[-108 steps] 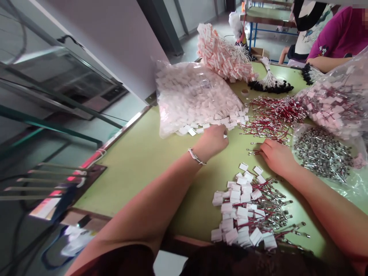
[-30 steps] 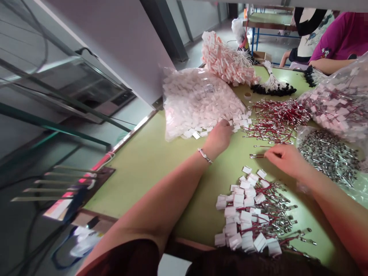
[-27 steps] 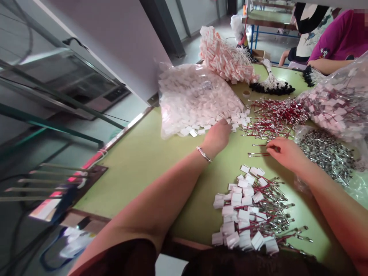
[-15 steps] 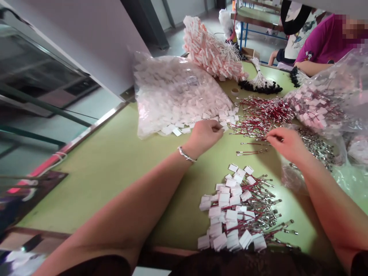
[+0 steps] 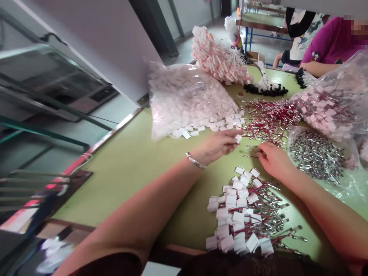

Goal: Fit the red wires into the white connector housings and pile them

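Head view, left hand: the left hand [image 5: 220,144] is over the green bench [image 5: 129,165], just in front of the open bag. Its fingers [image 5: 233,134] are pinched narrow on one small white tag [image 5: 238,138]. A thin silver bracelet [image 5: 196,161] sits on this wrist.

Head view, right hand: the right hand [image 5: 273,160] lies low on the bench, knuckles up, near the left hand but apart from it. Its fingertips are closed on the end of a thin red wire [image 5: 250,156], which lies flat on the bench and points to the left.

Head view, nearest things: the clear bag of white tags [image 5: 186,97] is open toward the person, and some tags spill out of its mouth. To the right of it is a loose heap of red wires [image 5: 270,117]. In front of the person lies a pile of wires with tags already on them [image 5: 244,214].

Head view, further things: a bag of small metal parts [image 5: 316,155] is at the right, and behind it a bigger bag of tagged wires [image 5: 330,107]. A pink-white bundle [image 5: 217,57] and a white bundle with black ends [image 5: 266,84] lie at the far side of the bench.

Head view, other people: a person in a purple shirt [image 5: 327,42] sits at the far corner.
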Demonstrator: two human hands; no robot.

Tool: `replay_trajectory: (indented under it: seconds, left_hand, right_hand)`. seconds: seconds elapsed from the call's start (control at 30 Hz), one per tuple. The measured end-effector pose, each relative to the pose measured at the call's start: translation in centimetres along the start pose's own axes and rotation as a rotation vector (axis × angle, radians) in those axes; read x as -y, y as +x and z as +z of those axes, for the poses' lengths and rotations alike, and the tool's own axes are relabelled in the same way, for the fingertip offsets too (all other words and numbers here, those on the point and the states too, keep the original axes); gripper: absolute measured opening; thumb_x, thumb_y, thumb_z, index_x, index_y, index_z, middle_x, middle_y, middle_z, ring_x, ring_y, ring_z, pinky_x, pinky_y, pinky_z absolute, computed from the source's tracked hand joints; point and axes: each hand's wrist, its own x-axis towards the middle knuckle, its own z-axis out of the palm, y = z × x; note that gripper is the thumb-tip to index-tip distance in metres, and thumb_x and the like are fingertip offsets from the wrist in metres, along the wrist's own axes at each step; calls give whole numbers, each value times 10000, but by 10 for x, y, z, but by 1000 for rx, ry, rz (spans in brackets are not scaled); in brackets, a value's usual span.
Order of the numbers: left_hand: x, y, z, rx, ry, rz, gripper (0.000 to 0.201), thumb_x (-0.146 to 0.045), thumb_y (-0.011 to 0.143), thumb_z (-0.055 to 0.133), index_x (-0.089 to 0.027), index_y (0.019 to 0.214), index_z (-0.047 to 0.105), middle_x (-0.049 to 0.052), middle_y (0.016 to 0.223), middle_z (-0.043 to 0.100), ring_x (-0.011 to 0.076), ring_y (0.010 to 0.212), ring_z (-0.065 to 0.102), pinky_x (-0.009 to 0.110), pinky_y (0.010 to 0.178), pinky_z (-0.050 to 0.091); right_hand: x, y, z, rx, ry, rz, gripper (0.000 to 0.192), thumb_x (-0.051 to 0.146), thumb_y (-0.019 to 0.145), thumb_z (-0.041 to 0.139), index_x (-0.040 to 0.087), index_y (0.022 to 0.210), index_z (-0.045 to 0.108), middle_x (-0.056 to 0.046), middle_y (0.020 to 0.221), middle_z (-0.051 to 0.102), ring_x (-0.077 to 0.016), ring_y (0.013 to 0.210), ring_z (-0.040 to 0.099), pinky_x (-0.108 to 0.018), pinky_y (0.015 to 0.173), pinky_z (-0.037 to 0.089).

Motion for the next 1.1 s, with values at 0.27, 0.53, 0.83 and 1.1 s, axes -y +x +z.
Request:
replay_trajectory:
  seconds: [0.27,0.53,0.83,1.1]
  left_hand:
    - [12,1,7,0,-64,-6,116,-92,775,675,-102,876,618,15,646,647,84,582,633,187,583,477]
    - [16,-1,11,66,-107,-13,140,-128,794,684,-123,874,569,6,659,663,85,599,663,175,602,496]
    - [14,-7,19,48,130,42,224,-188,788,691,-119,998,661,26,653,694,72,554,619,189,561,470]
    - [26,-10,35,114,283,48,114,-212,823,632,-137,846,550,10,637,658,88,541,618,223,546,487]
  right_hand:
    - [8,-6,-9,-64,188,1,143,230,847,476,192,825,613,-50,724,677,-162,598,556,-311,587,366]
    - [9,-5,-9,53,469,11,239,265,853,456,212,632,530,22,532,509,-120,508,422,-278,531,318]
    - [9,-4,-12,186,814,206,240,301,831,469,207,612,502,56,500,425,-91,448,321,-254,472,270]
    - [8,-5,0,115,684,120,214,286,774,468,207,575,480,47,545,419,-112,531,374,-255,524,323]
